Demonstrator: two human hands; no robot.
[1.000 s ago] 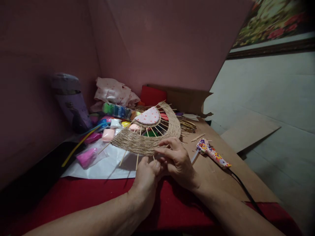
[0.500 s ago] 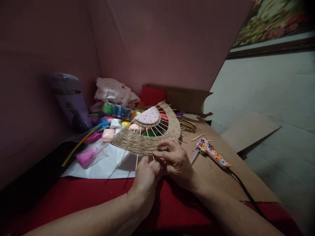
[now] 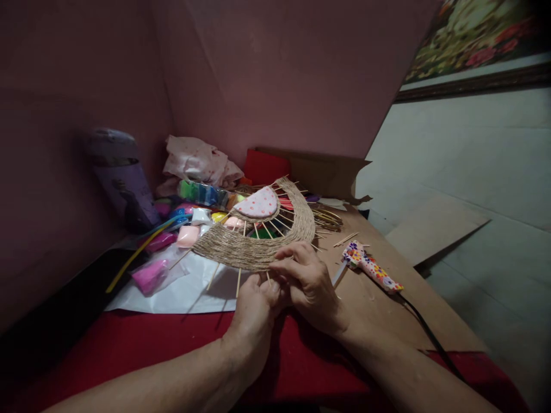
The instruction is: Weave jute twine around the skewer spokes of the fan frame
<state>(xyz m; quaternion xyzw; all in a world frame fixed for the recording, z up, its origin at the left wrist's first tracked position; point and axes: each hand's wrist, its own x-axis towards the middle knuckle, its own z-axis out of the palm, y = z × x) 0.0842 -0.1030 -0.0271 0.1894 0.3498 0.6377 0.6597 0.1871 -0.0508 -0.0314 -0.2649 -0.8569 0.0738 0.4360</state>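
A half-round fan [image 3: 241,250] of twine woven over thin wooden sticks is held up above the tabletop, its curved edge toward me. A spotted fabric half-circle [image 3: 257,202] sits at its centre, with bare stick spokes between. My left hand [image 3: 257,301] is closed under the near edge, gripping around a stick end there. Over the same edge, my right hand [image 3: 307,284] pinches the outer twine row with thumb and forefinger. The fingertips of both hands nearly meet, and part of the grip is hidden.
A flower-patterned glue gun [image 3: 372,268] with a black cord lies on cardboard [image 3: 413,321] at right, near loose sticks [image 3: 345,239]. Bagged coloured clay [image 3: 150,275] and white sheeting [image 3: 172,301] lie left. Behind stand a purple cylinder [image 3: 124,189] and bundled spotted fabric [image 3: 200,160].
Almost nothing differs. Both hands keep their hold on the fan, and the view has shifted very slightly.
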